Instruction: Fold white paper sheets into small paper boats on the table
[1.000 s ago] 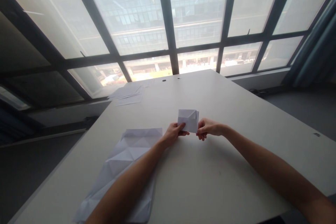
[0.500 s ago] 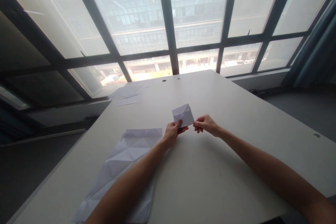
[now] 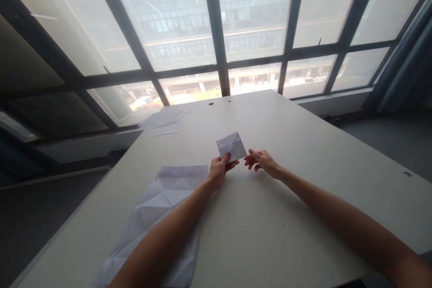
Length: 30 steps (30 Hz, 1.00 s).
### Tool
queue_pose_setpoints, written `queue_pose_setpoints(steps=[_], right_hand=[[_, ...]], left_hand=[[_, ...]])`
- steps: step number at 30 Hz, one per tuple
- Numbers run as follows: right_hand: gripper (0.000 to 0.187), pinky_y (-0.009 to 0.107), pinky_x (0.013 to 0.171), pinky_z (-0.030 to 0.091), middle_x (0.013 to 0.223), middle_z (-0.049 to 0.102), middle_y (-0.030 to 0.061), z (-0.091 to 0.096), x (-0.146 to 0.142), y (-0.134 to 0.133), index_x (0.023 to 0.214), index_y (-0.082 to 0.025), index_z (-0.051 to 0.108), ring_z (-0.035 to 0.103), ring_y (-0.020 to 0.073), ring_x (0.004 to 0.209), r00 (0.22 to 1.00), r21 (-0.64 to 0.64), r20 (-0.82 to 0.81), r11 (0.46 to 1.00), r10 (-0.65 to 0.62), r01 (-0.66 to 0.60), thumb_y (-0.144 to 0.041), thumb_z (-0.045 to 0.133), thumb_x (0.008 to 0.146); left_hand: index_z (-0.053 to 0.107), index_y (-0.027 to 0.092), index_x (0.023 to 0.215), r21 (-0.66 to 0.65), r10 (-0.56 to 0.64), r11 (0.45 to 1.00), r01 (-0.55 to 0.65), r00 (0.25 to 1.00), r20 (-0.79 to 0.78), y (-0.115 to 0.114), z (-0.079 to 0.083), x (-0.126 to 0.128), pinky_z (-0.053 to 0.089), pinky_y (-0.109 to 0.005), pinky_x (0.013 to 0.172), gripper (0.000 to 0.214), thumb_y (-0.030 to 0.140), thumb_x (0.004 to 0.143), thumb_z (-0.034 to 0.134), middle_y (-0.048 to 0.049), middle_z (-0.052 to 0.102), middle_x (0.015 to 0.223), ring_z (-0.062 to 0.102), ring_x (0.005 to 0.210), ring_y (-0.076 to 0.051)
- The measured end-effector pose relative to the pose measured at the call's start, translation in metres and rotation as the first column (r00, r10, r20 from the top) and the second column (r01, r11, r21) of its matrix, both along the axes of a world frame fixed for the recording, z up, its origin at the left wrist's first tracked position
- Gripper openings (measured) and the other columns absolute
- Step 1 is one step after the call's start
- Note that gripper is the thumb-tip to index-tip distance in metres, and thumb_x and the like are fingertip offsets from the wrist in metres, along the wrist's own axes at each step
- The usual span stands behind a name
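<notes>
A small square of folded white paper (image 3: 232, 146) is held up over the table, with crease lines meeting near its middle. My left hand (image 3: 219, 168) grips its lower edge, thumb on the front face and fingers behind. Just right of the paper's lower right corner, my right hand (image 3: 261, 162) has its thumb and fingers apart, holding nothing. Under my left forearm lies a large creased white sheet (image 3: 168, 198), partly covered by the arm.
The white table (image 3: 270, 220) reaches toward the windows. Several loose white sheets (image 3: 165, 121) lie at its far left edge. A round dark hole (image 3: 211, 104) sits near the far end. A blue curtain (image 3: 401, 67) hangs at the right.
My right thumb and fingers have let go of the paper's corner and spread. My left hand has shifted slightly left with the folded paper, which is turned a little.
</notes>
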State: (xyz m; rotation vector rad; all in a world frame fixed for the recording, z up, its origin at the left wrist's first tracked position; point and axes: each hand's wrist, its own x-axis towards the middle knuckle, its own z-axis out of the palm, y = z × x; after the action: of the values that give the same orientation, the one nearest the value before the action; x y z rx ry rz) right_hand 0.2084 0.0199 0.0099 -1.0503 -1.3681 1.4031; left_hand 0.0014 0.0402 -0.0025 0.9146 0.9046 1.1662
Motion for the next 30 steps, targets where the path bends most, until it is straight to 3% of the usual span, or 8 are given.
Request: queue_pose_setpoints(steps=[4, 8, 11, 16, 20, 22, 27, 30], right_hand=[[0.046, 0.023, 0.048, 0.041, 0.071, 0.07, 0.0103, 0.0, -0.008, -0.001, 0.07, -0.011, 0.07, 0.06, 0.0134, 0.056, 1.0, 0.094, -0.012, 0.996, 0.001, 0.0, -0.056, 0.064, 0.08], [0.047, 0.024, 0.048, 0.041, 0.072, 0.07, 0.0105, -0.001, -0.005, 0.0, 0.073, -0.012, 0.068, 0.061, 0.0152, 0.056, 0.991, 0.037, -0.115, 0.998, 0.062, -0.058, -0.056, 0.056, 0.085], [0.056, 0.025, 0.047, 0.04, 0.072, 0.069, 0.0113, -0.001, -0.004, 0.0, 0.076, -0.012, 0.067, 0.06, 0.0155, 0.056, 0.989, -0.01, -0.149, 1.0, 0.028, -0.03, -0.063, 0.047, 0.087], [0.044, 0.024, 0.051, 0.04, 0.072, 0.066, 0.0062, 0.0, -0.006, -0.002, 0.082, -0.013, 0.069, 0.056, 0.0141, 0.061, 0.999, 0.095, -0.036, 0.994, -0.04, 0.044, -0.057, 0.067, 0.076], [0.04, 0.025, 0.047, 0.034, 0.062, 0.059, 0.0019, -0.003, -0.006, 0.001, 0.077, -0.014, 0.07, 0.045, 0.0117, 0.052, 0.99, 0.176, 0.043, 0.976, -0.136, 0.127, -0.054, 0.07, 0.072], [0.04, 0.025, 0.047, 0.032, 0.058, 0.056, 0.0007, -0.005, -0.004, 0.001, 0.075, -0.014, 0.071, 0.042, 0.0113, 0.051, 0.99, 0.183, 0.07, 0.977, -0.12, 0.106, -0.054, 0.07, 0.072], [0.042, 0.024, 0.05, 0.037, 0.065, 0.06, 0.0009, -0.003, -0.005, -0.003, 0.082, -0.015, 0.072, 0.048, 0.0127, 0.056, 0.992, 0.148, 0.123, 0.988, 0.017, -0.035, -0.056, 0.069, 0.073], [0.044, 0.024, 0.051, 0.036, 0.066, 0.059, 0.0012, 0.0, -0.007, -0.005, 0.083, -0.014, 0.07, 0.048, 0.0121, 0.057, 0.996, 0.139, 0.086, 0.989, 0.029, -0.041, -0.057, 0.065, 0.077]], left_hand=[[0.069, 0.003, 0.097, 0.032, -0.037, 0.999, 0.038, 0.999, -0.023, -0.007, 0.001, 0.004, 0.059, -0.037, 0.082, 0.041, 0.04, 0.08, 0.074, -0.019, 0.072, 0.098, 0.072, 0.078, -0.024], [0.07, 0.004, 0.098, 0.048, -0.034, 0.998, 0.035, 0.999, -0.016, -0.007, 0.0, 0.004, 0.059, -0.037, 0.083, 0.041, 0.04, 0.079, 0.075, -0.0181, 0.072, 0.102, 0.072, 0.079, -0.024], [0.07, 0.003, 0.094, 0.043, -0.027, 0.999, 0.029, 0.998, -0.05, -0.008, 0.0, 0.004, 0.059, -0.036, 0.078, 0.042, 0.042, 0.077, 0.075, -0.0177, 0.072, 0.095, 0.072, 0.075, -0.023], [0.071, 0.002, 0.094, 0.105, -0.124, 0.985, 0.139, 0.982, -0.14, -0.015, 0.005, 0.005, 0.057, -0.04, 0.079, 0.049, 0.047, 0.075, 0.076, -0.0177, 0.073, 0.087, 0.071, 0.078, -0.026], [0.069, 0.007, 0.109, 0.152, -0.233, 0.959, 0.24, 0.97, -0.065, -0.02, 0.01, 0.006, 0.053, -0.04, 0.087, 0.056, 0.043, 0.068, 0.082, -0.0177, 0.071, 0.104, 0.067, 0.099, -0.03], [0.069, 0.007, 0.109, 0.146, -0.228, 0.963, 0.227, 0.974, -0.009, -0.018, 0.01, 0.007, 0.053, -0.038, 0.086, 0.056, 0.047, 0.071, 0.079, -0.0176, 0.072, 0.103, 0.068, 0.098, -0.03], [0.071, 0.005, 0.096, 0.044, -0.081, 0.996, 0.082, 0.997, -0.014, -0.012, 0.001, 0.007, 0.055, -0.036, 0.076, 0.051, 0.048, 0.07, 0.08, -0.0145, 0.074, 0.086, 0.07, 0.077, -0.025], [0.072, 0.006, 0.095, 0.045, -0.103, 0.994, 0.104, 0.994, -0.028, -0.012, 0.0, 0.006, 0.055, -0.036, 0.075, 0.049, 0.045, 0.067, 0.082, -0.0136, 0.074, 0.085, 0.069, 0.075, -0.024]])
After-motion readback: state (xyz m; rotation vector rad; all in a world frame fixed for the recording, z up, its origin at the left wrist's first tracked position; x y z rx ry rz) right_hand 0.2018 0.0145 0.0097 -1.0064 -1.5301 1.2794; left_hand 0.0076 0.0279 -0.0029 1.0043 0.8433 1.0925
